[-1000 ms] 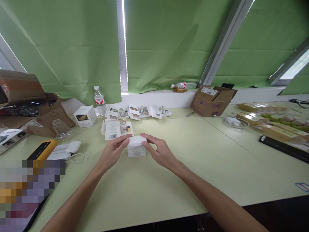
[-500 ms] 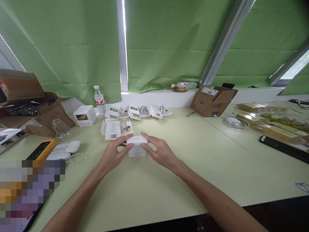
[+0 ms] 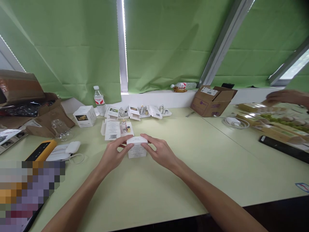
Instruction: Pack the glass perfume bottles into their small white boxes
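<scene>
A small white printed box stands upright on the pale table in front of me. My left hand pinches the left end of its top, and my right hand pinches the right end, thumbs on the near side. Just behind it lies an opened white carton with a barcode, beside a small glass bottle and a gold-rimmed cap. Farther back, several similar opened cartons with little bottles and caps sit in a row.
Left are a white box, a water bottle, a paper bag and a yellow-black device. At right are a cardboard box, a coiled white cable, clear-lidded packages and another person's hand.
Another person's hand has come into view at the far right, over the packages. Both my hands stay on the small white box, with hardly any movement.
</scene>
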Available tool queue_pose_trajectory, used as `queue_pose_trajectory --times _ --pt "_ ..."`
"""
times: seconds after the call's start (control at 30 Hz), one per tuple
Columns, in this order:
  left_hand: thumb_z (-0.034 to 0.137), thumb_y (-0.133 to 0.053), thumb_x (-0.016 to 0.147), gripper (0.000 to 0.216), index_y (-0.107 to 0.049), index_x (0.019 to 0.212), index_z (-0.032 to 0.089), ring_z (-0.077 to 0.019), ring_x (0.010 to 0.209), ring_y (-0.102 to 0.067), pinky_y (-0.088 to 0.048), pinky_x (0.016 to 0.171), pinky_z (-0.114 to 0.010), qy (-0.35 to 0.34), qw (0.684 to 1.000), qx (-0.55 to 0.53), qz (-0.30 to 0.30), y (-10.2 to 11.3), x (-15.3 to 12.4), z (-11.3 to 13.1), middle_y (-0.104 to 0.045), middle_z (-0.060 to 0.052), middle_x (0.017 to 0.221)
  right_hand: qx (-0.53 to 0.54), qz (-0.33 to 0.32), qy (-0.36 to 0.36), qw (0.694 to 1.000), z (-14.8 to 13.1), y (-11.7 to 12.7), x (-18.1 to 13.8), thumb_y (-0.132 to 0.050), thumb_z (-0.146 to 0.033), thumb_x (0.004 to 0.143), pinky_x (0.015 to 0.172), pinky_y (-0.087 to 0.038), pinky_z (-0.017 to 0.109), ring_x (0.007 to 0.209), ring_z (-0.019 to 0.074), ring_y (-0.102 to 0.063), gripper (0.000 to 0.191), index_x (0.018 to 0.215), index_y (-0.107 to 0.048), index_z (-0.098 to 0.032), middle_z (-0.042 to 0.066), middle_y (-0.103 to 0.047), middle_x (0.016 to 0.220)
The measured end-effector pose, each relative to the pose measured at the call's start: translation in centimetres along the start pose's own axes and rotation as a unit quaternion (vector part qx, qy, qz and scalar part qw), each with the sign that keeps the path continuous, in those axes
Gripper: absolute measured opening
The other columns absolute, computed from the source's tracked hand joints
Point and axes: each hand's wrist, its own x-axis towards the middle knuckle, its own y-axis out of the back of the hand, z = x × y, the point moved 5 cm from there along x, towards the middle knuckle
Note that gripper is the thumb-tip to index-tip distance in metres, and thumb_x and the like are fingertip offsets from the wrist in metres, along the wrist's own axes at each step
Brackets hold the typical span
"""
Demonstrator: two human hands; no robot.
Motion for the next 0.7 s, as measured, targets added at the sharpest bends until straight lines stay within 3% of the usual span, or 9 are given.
queue_pose_trajectory --times 0.27,0.7 --pt "0.042 -0.057 0.088 0.033 -0.064 0.117 0.027 -0.0149 0.089 -0.066 -0.056 0.081 -0.027 -0.012 1.000 -0.005 0.007 0.07 0.12 0.18 -0.068 0.000 0.117 0.004 -0.008 -0.015 1.000 -0.07 0.01 0.04 -0.040 -0.043 0.097 0.078 -0.052 0.029 0.088 0.0174 -0.068 0.037 0.129 -0.053 -0.028 0.000 -0.070 0.109" --pt "0.046 -0.056 0.087 0.035 -0.066 0.114 0.025 -0.0173 0.090 -0.067 -0.057 0.080 -0.030 -0.005 1.000 0.000 0.009 0.15 0.11 0.55 -0.069 -0.003 0.115 0.014 -0.014 -0.020 1.000 -0.36 0.08 0.12 -0.039 -0.043 0.097 0.075 -0.052 0.029 0.083 0.0179 -0.068 0.036 0.126 -0.054 -0.028 0.001 -0.071 0.104"
